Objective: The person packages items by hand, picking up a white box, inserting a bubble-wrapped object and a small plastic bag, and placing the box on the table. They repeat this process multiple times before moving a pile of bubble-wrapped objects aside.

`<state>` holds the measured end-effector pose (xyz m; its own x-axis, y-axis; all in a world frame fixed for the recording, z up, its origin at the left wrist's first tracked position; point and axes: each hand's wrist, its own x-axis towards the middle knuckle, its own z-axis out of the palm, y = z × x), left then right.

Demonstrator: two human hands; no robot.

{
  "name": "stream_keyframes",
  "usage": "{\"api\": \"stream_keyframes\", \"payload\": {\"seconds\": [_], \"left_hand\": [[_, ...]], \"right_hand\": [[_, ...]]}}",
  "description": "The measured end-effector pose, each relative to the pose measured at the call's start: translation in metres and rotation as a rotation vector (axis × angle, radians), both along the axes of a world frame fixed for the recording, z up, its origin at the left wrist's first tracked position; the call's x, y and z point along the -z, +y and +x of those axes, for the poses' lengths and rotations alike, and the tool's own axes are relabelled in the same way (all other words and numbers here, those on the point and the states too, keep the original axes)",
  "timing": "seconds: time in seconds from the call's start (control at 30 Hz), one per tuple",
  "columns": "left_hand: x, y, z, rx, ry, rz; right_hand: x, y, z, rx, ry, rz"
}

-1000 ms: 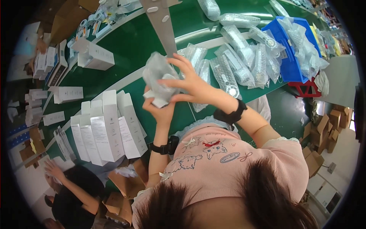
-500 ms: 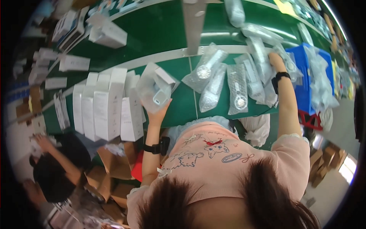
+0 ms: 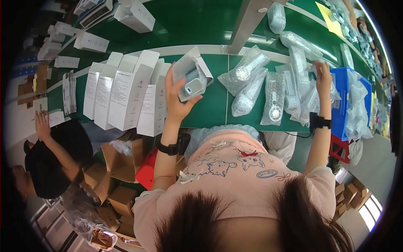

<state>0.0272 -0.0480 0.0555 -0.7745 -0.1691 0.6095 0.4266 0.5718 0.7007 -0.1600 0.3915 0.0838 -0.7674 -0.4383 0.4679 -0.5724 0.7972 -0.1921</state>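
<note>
My left hand (image 3: 178, 98) is wrapped round a white box (image 3: 204, 71) whose open end faces me. Inside sits a pale device (image 3: 194, 87) with a small dark port on its end. Over at the right, my right hand (image 3: 323, 76) is raised above the bubble-wrapped devices, its fingers stretched out and holding nothing I can see. Closest to it is a bubble-wrap pouch (image 3: 310, 101). Several more pouches lie between my hands, including one with a round silvery dial (image 3: 273, 98) and another tilted pouch (image 3: 248, 93).
Several white boxes (image 3: 133, 90) stand in a row left of my left hand. A blue bin (image 3: 341, 107) with bubble wrap (image 3: 357, 105) is at the right edge. A metal post (image 3: 247, 27) rises from the green table. Cardboard boxes (image 3: 121, 201) and a co-worker's hand (image 3: 42, 125) are at lower left.
My left hand has raised the box and tilted its open end, with the fingers now showing round it. My right hand has lifted off the pouches and shifted slightly right in view.
</note>
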Motion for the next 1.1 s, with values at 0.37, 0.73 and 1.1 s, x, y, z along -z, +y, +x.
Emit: {"api": "stream_keyframes", "payload": {"seconds": [0.37, 0.73, 1.1], "left_hand": [[-0.016, -0.003, -0.004, 0.074, -0.125, 0.086], [-0.007, -0.011, -0.011, -0.091, -0.369, -0.045], [-0.024, -0.014, -0.033, -0.280, -0.586, 0.305]], "right_hand": [[-0.046, -0.279, 0.040, -0.791, -0.653, 0.048], [-0.042, -0.264, 0.030, -0.878, -0.452, 0.117], [-0.004, -0.298, 0.078, -0.718, -0.642, -0.748]]}}
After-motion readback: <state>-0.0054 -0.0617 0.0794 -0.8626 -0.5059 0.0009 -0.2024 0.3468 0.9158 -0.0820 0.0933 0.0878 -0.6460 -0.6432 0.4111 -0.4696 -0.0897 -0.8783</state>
